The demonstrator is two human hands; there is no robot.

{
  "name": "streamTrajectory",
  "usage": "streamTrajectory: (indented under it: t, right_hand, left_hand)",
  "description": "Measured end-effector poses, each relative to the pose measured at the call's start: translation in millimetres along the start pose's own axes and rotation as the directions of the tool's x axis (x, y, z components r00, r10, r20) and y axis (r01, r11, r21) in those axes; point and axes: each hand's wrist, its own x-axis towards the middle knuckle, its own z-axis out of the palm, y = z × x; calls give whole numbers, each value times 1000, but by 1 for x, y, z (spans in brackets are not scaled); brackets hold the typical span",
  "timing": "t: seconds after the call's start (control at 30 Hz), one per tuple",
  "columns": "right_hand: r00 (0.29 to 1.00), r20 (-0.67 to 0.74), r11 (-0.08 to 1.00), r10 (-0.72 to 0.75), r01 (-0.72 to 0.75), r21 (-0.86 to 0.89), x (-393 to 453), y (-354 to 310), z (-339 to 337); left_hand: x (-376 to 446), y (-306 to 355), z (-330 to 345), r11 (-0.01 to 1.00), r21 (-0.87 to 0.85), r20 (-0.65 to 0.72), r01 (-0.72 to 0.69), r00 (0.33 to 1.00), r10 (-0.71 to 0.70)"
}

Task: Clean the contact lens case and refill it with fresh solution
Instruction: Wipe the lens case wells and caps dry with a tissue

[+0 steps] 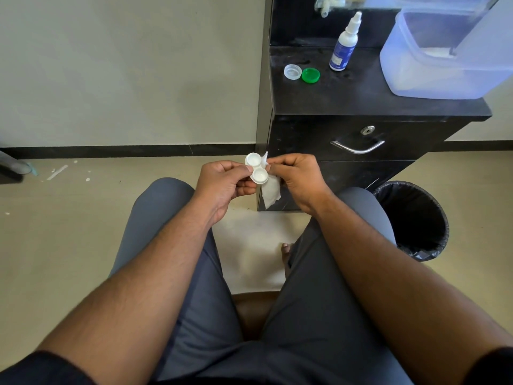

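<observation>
**Wiping the lens case dry before the refill**

We are sitting beside a black table [374, 104], and on it we are seeing, from biggest down, a pale blue plastic container [433, 62], the solution bottle [344, 45] standing upright with its nozzle cap on, and two loose caps lying just beside each other, one green [310, 75] and one clear [293, 71]. A black bin [413, 220] is waiting on the floor by our right knee.

Out over our lap we are holding the contact lens case [256, 168], both wells open and facing up. Our left hand [224, 184] is pinching it at the narrow bridge between the wells. Our right hand [299, 179] is gripping a white tissue [270, 190], fingertips pressing a fold of it against the case's right edge while the rest is hanging loose below.

To do this well, we are judging that a tissue corner should be twisted into each well in turn, sweeping the wall and rim, with the left-hand grip kept on the bridge so no fingertip is touching the cleaned insides. The caps probably need wiping too before the bottle comes in.
</observation>
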Motion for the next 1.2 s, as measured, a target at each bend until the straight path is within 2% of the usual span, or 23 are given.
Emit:
streamTrajectory:
  t: [0.37, 0.6, 0.93, 1.07, 1.2]
  right_hand:
    - [998, 65, 997, 0, 5, -82, -4, -3, 0]
    - [999, 14, 999, -45, 44, 18, -8, -5, 4]
    - [993, -57, 994, -100, 97, -56, -14, -1, 17]
    - [993, -114, 992, -41, 54, 112, -13, -2, 18]
    - [992, -98, 928, 79, -37, 371, -13, -2, 20]
  left_hand:
    - [4, 0, -2, 1000, -13, -57, 27, 998, -28]
    - [7, -2, 1, 959, -266, -67, 100, 990, -122]
    - [6, -1, 2, 861, -495, -80, 117, 981, -179]
    - [2, -3, 6, 881, -447, -35, 152, 982, -187]
    - [-1, -7, 13, 939, -327, -117, 103, 982, -148]
